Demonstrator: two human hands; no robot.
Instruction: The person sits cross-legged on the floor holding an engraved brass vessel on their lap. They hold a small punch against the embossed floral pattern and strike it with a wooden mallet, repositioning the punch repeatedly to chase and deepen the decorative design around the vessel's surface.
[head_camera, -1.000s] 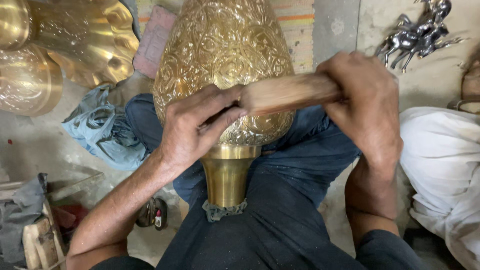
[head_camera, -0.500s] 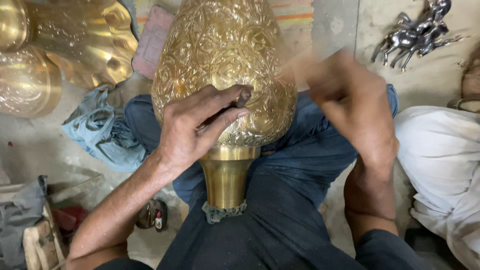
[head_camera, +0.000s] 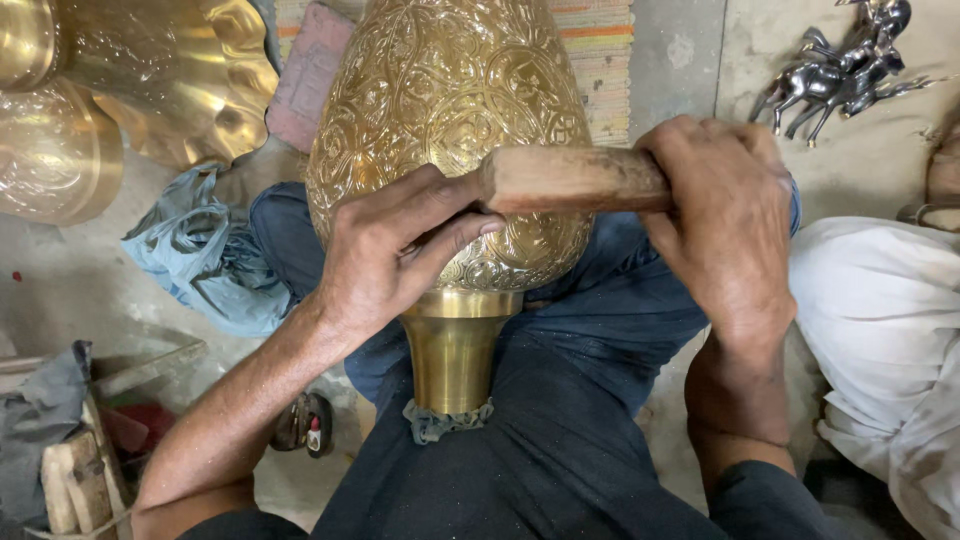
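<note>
The right hand (head_camera: 725, 225) has its grip closed around a wooden handle (head_camera: 575, 180). The left hand (head_camera: 385, 250) pinches something too small to tell against the engraved brass vase (head_camera: 445, 110), which lies across the person's lap. A blue cloth (head_camera: 205, 250) lies on the floor nearby.
</note>
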